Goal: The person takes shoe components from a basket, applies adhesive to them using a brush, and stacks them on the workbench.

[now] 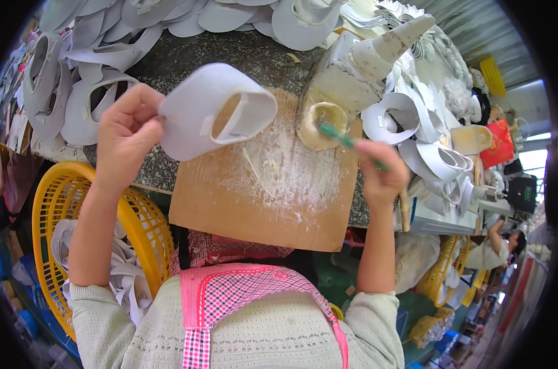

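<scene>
My left hand (131, 126) pinches the edge of a white shoe upper (190, 114), held up over the left part of the work surface with its oval opening toward the right. In my right hand (382, 175) is a brush with a green handle (339, 136). Its tip sits in a small cream-coloured pot (321, 141), so the bristles are hidden. The pot stands at the front of a pale, smeared stand with a blunt horn (396, 46). Between my hands lies a brown cardboard sheet (230, 203), streaked with dried white glue-like residue.
White uppers (214, 15) are heaped along the back, with more (39, 86) at left and others (392, 117) at right. A yellow plastic basket (141, 215) holding white pieces stands by my left arm. Another person (491, 249) is far off at right.
</scene>
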A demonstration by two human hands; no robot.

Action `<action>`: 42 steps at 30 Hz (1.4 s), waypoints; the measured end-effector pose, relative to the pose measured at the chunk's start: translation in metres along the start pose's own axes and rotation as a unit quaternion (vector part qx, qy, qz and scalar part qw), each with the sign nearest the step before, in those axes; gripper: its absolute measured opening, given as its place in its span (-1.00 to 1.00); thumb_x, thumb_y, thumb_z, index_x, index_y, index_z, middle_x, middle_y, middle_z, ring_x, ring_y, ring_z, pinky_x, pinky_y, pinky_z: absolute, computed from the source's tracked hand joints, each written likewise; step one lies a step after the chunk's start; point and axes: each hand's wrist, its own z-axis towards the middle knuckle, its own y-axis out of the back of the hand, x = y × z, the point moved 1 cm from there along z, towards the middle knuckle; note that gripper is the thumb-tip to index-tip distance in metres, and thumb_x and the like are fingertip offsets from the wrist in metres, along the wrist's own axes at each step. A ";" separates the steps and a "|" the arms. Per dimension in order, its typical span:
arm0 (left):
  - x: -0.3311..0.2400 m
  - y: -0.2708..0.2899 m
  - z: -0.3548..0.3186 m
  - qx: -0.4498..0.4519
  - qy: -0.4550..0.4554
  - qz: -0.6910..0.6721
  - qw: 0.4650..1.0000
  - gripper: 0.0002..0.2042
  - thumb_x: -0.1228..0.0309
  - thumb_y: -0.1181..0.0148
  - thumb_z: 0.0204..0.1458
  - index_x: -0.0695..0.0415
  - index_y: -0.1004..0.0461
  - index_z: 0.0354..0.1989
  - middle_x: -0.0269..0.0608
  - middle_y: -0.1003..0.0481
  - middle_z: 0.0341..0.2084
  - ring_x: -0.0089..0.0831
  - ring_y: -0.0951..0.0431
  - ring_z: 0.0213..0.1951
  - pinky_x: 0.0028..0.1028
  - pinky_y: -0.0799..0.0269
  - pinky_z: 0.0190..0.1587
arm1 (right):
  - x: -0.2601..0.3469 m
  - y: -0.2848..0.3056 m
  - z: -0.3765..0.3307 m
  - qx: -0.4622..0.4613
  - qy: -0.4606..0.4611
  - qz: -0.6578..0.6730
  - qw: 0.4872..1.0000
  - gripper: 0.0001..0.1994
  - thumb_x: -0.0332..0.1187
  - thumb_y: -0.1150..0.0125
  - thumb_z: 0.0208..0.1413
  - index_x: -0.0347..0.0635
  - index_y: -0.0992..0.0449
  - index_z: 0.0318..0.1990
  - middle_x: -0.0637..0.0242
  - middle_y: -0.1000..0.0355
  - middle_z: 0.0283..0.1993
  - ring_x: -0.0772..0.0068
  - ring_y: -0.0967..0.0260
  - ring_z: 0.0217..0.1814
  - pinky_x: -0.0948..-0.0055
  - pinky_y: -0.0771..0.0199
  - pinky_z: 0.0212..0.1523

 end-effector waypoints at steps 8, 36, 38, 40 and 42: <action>0.009 -0.013 0.034 0.117 0.044 0.078 0.989 -0.91 0.63 0.10 -0.22 0.26 -0.29 -0.48 -0.40 -0.36 -0.59 -0.74 -0.31 -0.50 -0.70 -0.22 -0.45 | 0.012 -0.023 -0.034 0.023 -0.170 0.219 0.961 -0.91 -0.60 -0.10 -0.07 -0.38 -0.46 -0.36 0.18 -0.41 -0.40 0.48 -0.37 -0.44 0.59 -0.42 -0.52; 0.033 -0.075 -0.024 0.380 -0.398 0.588 0.593 -0.83 0.36 -0.04 -0.38 0.20 -0.45 -0.66 -0.28 -0.38 -0.63 -0.40 -0.30 -0.37 -0.49 -0.20 -0.34 | 0.025 -0.089 -0.017 0.028 -0.124 0.158 0.979 -0.89 -0.56 -0.08 -0.03 -0.37 -0.42 -0.31 0.23 -0.38 -0.41 0.52 -0.36 -0.49 0.58 -0.38 -0.51; 0.032 -0.085 -0.025 0.371 -0.424 0.595 0.573 -0.82 0.34 -0.03 -0.38 0.19 -0.46 -0.67 -0.28 -0.39 -0.63 -0.38 -0.29 -0.34 -0.48 -0.19 -0.31 | 0.021 -0.111 -0.003 0.094 -0.045 0.101 0.989 -0.90 -0.58 -0.11 -0.08 -0.31 -0.42 -0.35 0.21 -0.40 -0.47 0.48 -0.39 -0.50 0.55 -0.36 -0.51; 0.032 -0.089 -0.026 0.350 -0.471 0.611 0.531 -0.87 0.32 -0.04 -0.32 0.02 -0.51 -0.70 -0.37 -0.45 -0.60 -0.37 -0.31 -0.33 -0.46 -0.13 -0.24 | 0.014 -0.131 0.013 0.078 -0.003 0.041 0.996 -0.90 -0.59 -0.12 -0.11 -0.29 -0.43 -0.37 0.18 -0.41 -0.47 0.43 -0.40 -0.50 0.54 -0.36 -0.51; 0.031 -0.084 -0.027 0.334 -0.470 0.602 0.553 -0.87 0.33 -0.03 -0.33 0.05 -0.50 -0.71 -0.35 -0.43 -0.59 -0.37 -0.31 -0.33 -0.47 -0.15 -0.25 | 0.007 -0.137 0.013 0.074 0.009 -0.060 0.995 -0.89 -0.61 -0.12 -0.16 -0.26 -0.43 -0.41 0.11 -0.42 -0.48 0.28 -0.41 -0.53 0.52 -0.35 -0.51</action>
